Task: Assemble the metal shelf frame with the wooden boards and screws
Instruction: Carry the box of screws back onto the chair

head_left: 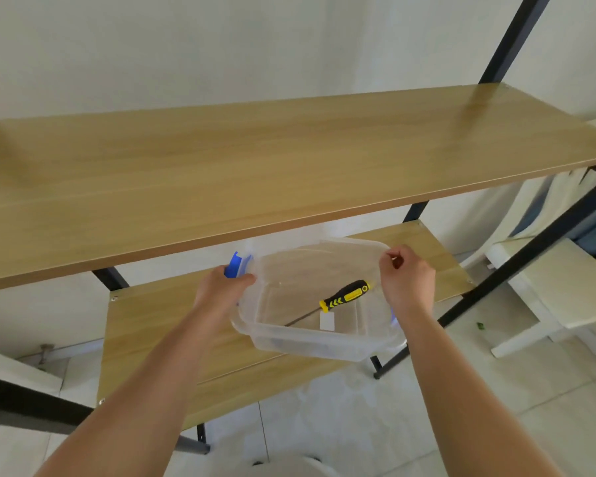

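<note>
A black metal shelf frame (510,39) carries an upper wooden board (255,160) and a lower wooden board (159,325). Over the lower board's right half is a clear plastic box (310,339) with blue latches. A black-and-yellow screwdriver (346,295) lies inside it. My left hand (221,290) grips the box's left rim beside a blue latch (234,265). My right hand (405,280) grips the box's right rim, fingers curled over the edge. Screw heads show at the lower board's corners.
A white stool or small table (565,294) stands to the right of the frame on the tiled floor (358,407). The white wall is behind the shelf. A dark bar (31,404) crosses the lower left. A white rounded object sits at the bottom edge.
</note>
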